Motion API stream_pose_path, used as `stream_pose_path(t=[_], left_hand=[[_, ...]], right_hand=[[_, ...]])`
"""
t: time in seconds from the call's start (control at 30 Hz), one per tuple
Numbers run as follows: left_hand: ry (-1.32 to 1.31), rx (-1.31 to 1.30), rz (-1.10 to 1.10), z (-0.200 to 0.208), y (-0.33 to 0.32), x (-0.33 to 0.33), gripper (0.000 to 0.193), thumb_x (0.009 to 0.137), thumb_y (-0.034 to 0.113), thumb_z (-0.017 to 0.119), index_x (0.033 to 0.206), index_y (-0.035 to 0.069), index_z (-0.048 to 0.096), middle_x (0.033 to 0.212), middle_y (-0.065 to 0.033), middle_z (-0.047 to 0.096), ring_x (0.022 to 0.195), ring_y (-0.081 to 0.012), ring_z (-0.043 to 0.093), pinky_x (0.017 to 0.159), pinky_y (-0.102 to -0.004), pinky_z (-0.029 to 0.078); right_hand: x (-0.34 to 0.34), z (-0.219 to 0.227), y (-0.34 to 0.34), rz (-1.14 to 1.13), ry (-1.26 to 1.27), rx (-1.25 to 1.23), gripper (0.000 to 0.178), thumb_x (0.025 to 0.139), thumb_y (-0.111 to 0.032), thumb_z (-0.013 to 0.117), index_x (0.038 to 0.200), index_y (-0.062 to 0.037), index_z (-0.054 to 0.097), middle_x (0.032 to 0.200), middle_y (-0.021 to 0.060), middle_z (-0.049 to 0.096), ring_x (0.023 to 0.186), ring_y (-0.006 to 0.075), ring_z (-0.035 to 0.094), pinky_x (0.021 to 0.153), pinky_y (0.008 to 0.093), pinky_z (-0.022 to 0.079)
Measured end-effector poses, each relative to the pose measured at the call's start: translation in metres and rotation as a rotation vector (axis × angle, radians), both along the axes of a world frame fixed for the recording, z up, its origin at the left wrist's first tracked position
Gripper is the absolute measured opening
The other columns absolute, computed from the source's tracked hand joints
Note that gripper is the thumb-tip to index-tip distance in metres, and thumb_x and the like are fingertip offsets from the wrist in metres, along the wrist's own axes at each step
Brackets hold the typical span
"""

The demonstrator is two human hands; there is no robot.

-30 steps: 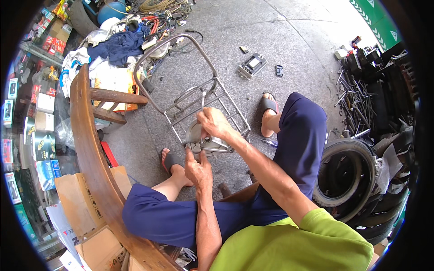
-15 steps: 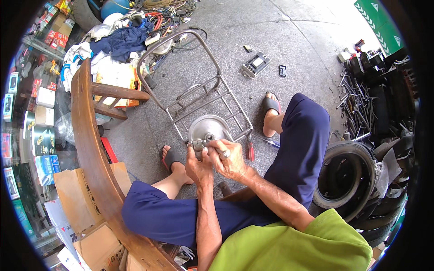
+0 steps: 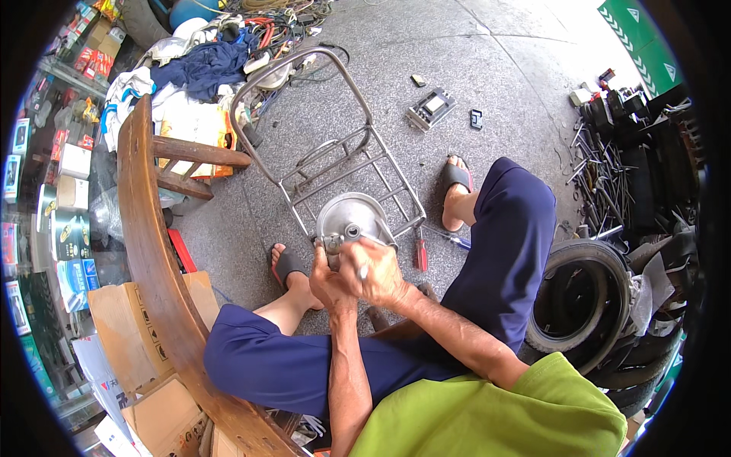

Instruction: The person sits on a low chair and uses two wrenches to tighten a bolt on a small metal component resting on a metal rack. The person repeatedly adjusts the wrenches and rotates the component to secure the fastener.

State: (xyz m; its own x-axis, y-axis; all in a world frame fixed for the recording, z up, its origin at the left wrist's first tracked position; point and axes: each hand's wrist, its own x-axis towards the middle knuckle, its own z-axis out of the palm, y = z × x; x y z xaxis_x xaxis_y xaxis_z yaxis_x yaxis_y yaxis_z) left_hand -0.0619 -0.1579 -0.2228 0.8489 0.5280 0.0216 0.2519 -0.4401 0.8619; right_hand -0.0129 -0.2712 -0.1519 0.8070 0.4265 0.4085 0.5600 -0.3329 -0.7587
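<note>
A round grey metal plate with a raised centre hub [image 3: 346,213], like a brake backing plate, rests at the near end of a tubular metal rack [image 3: 388,164]. My left hand [image 3: 330,288] is closed at the plate's near left edge, its fingertips against small parts there. Crossing in front of it, my right hand [image 3: 378,274] is closed round a slim tool with a silvery end, mostly hidden in the fist. What the tool's tip touches is hidden by my fingers. A red-handled screwdriver [image 3: 422,255] lies just right of the rack's near corner.
Left of me curves a wooden bench back [image 3: 148,228], beside cardboard boxes [image 3: 126,320] and a glass display case. Tyres [image 3: 560,297] and a heap of metal tools [image 3: 605,179] lie to the right. A small grey device [image 3: 432,108] sits on the floor ahead, and cloths [image 3: 202,72] pile far left.
My right hand has shifted slightly left and down, turning the tool so its silvery end sits lower and closer to my left hand. My left hand and the plate have hardly moved.
</note>
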Motion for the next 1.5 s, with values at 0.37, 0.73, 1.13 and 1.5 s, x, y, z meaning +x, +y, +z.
stream_pose_path(t=[0.37,0.73,1.13,1.5], left_hand=[[-0.001,0.004,-0.007,0.011,-0.009,0.004,0.059,0.082,0.027,0.077,0.124,-0.010,0.058,0.104,-0.0267,0.068,0.095,-0.0387,0.069,0.079,-0.0400,0.054],[0.007,0.244,0.103,0.014,-0.014,0.004,0.047,0.084,0.014,0.074,0.124,-0.007,0.061,0.088,-0.0242,0.072,0.076,-0.0323,0.072,0.066,-0.0399,0.054],[0.112,0.447,0.093,0.027,-0.021,0.004,0.043,0.085,0.022,0.072,0.113,-0.007,0.059,0.088,-0.0243,0.068,0.077,-0.0418,0.068,0.065,-0.0480,0.054],[0.310,0.447,0.102,0.025,-0.024,0.007,0.045,0.090,0.042,0.066,0.095,-0.001,0.054,0.075,-0.0217,0.067,0.064,-0.0415,0.067,0.057,-0.0488,0.053]], right_hand=[[0.049,0.000,0.018,0.181,-0.061,-0.442,0.023,0.080,-0.019,0.061,0.087,0.0028,0.059,0.079,0.0180,0.054,0.070,0.0323,0.060,0.064,0.0413,0.051],[0.105,0.004,0.007,0.115,0.655,-0.053,0.028,0.088,-0.020,0.054,0.083,0.0065,0.062,0.066,0.0171,0.064,0.058,0.0302,0.066,0.062,0.0415,0.055],[0.122,0.030,0.012,0.040,0.712,-0.309,0.048,0.089,-0.039,0.050,0.064,-0.0002,0.065,0.056,0.0143,0.065,0.063,0.0272,0.071,0.068,0.0422,0.055],[0.102,-0.014,0.051,-0.287,-0.116,-0.303,0.018,0.078,-0.022,0.064,0.076,-0.0055,0.056,0.076,0.0118,0.056,0.077,0.0297,0.057,0.066,0.0422,0.046]])
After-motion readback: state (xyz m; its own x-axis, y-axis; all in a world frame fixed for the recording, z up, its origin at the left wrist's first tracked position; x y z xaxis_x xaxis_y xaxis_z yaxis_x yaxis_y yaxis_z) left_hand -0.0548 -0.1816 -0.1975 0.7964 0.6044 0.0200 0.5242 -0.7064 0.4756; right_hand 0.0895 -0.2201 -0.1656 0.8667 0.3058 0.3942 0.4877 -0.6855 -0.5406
